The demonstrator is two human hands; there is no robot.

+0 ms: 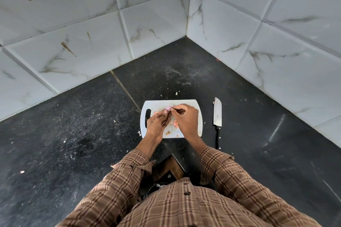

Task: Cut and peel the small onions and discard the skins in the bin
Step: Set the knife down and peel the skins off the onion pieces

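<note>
A small pink onion [168,108] sits between the fingertips of both hands above a white cutting board [184,104]. My left hand [156,125] holds the onion from the left. My right hand [186,119] pinches at its right end, where a bit of skin seems to be. Pinkish onion skins and scraps [174,124] lie on the board under the hands, partly hidden. A knife [217,114] with a black handle lies on the counter just right of the board, untouched. No bin is visible.
The board rests on a dark stone counter [83,125] in a corner of white marble-tiled walls [239,33]. Small skin flakes [176,93] dot the counter near the board. The counter's front edge is by my body.
</note>
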